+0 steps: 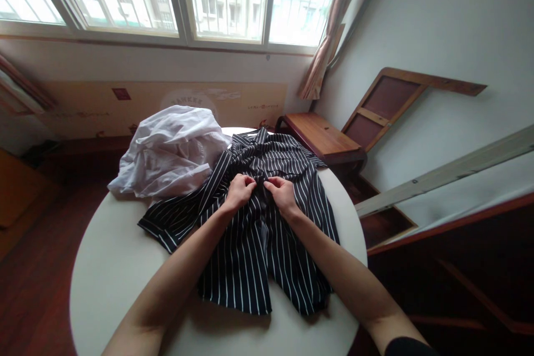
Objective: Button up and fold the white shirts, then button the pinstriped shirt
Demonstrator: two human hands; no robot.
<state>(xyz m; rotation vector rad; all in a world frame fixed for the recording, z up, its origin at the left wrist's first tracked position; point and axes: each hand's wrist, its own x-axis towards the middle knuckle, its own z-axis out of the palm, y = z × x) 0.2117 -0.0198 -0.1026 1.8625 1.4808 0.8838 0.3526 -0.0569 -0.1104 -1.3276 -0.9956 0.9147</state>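
Note:
A black shirt with white stripes (pixel 237 267) lies spread on a round white table (pixel 120 267), its collar toward the window and its hem toward me. Its front is parted below my hands, and one sleeve reaches out to the left. My left hand (pixel 241 190) pinches the left front edge near the middle of the shirt. Close beside it, my right hand (pixel 282 193) pinches the opposite front edge. The fingertips are a small gap apart; any button between them is too small to make out.
A heap of white cloth (pixel 171 150) sits at the table's back left, touching the shirt. Behind the table on the right stands a wooden stool or bench (pixel 323 136), near a wooden frame (pixel 384 100) against the wall. A window (pixel 225 0) spans the far side.

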